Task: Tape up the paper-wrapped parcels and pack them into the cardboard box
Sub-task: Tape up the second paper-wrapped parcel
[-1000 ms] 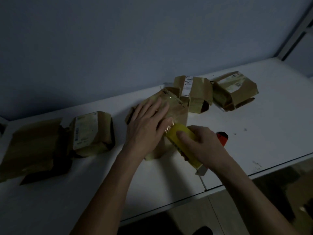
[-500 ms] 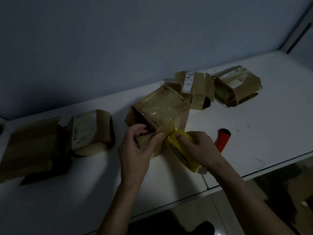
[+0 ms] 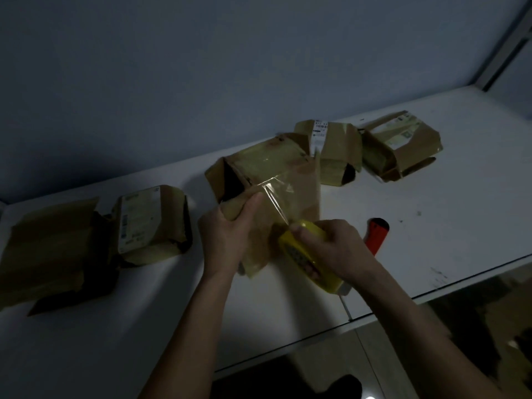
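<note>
Brown kraft paper covers the parcel (image 3: 267, 180) at the middle of the white table (image 3: 431, 226), and its near end is lifted off the tabletop. The near left corner of this parcel is gripped by the left hand (image 3: 227, 240), the fingers being curled under the paper and the thumb laid along the top edge. A strip of clear tape (image 3: 273, 197) is stretched from the parcel's glossy upper face down to a yellow tape dispenser (image 3: 309, 254), which is clasped by the right hand (image 3: 334, 249) with the thumb pressed on its front end. The dispenser is held just beside the parcel's near right side, above the table's front edge.

Just right of the right hand, an orange and black tool (image 3: 377, 234) is seen lying on the table; its kind cannot be told in the dim light. Behind the held parcel, touching its far corner, a second wrapped parcel (image 3: 331, 151) with a white printed label is found, and close beside that a third parcel (image 3: 403, 145), also labelled, is set near the wall. To the left, well apart from the hands, a fourth labelled parcel (image 3: 149, 223) is lying, and against its left side a folded sheet of brown wrapping (image 3: 49, 249) is spread at the table's end. A grey wall (image 3: 230, 67) is seen behind the table.
</note>
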